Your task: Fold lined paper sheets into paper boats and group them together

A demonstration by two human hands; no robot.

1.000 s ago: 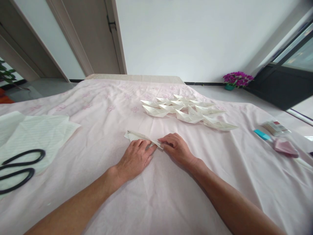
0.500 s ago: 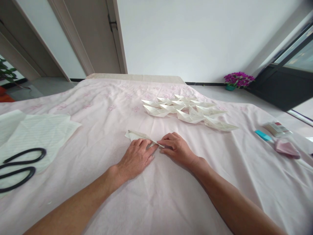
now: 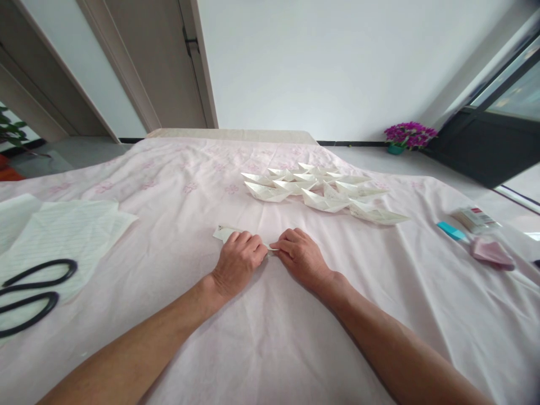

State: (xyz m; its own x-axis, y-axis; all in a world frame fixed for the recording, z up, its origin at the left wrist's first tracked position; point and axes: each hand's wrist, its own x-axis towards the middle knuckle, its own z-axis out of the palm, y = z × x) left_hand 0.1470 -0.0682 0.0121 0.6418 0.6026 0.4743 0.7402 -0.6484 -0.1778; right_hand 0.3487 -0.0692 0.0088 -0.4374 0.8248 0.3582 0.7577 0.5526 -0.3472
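A folded piece of white paper [image 3: 223, 232] lies on the pink tablecloth [image 3: 270, 337], its left end showing past my knuckles. My left hand [image 3: 241, 260] is closed over the middle of it, fingers curled, thumb side toward the right. At the paper's right end, my right hand [image 3: 302, 254] pinches a narrow tip between thumb and fingers. Both hands rest low on the cloth, a small gap between them with a strip of paper across it. Most of the paper is hidden under my left hand. Beyond my hands stand several folded paper boats [image 3: 324, 197] in a cluster.
On the left, lined paper sheets [image 3: 88, 230] lie under black-handled scissors [image 3: 54, 304]. At the right are a blue object [image 3: 450, 230], a clear packet [image 3: 476, 219] and a pink folded item [image 3: 491, 253]. Purple flowers [image 3: 409, 135] stand on the floor behind.
My left hand has rolled over and its fingers have curled in, covering more of the paper. My right hand keeps its pinch at the right tip. The boats stay put.
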